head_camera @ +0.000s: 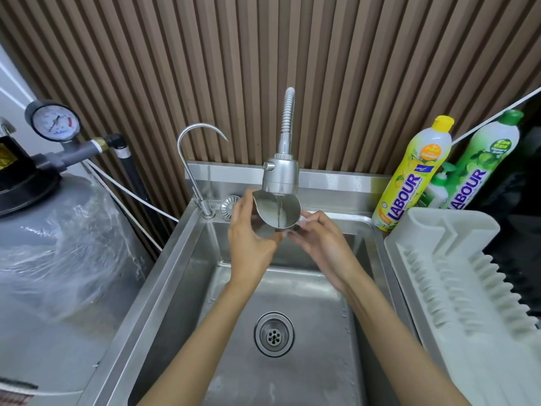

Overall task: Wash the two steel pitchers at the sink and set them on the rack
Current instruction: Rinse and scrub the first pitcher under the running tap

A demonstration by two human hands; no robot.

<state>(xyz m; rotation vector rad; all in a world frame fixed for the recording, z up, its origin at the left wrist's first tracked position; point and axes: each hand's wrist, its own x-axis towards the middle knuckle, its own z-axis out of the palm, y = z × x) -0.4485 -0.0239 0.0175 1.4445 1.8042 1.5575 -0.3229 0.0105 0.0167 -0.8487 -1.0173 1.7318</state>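
Bright even overhead light, soft shadows, sharp focus, glare on the steel sink (187,259), wide-angle bending at edges

Brown slatted wall panelling (351,68) runs behind; a grey tank (58,244) (plastic-wrapped) stands left, pressure gauge (55,122) above.

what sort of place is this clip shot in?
Likely a washing-up corner in a kitchen or café; can't tell which. Cues: a steel sink with a flexible tap, two dish soap bottles and a drying rack beside it, a steel pitcher held under the tap.
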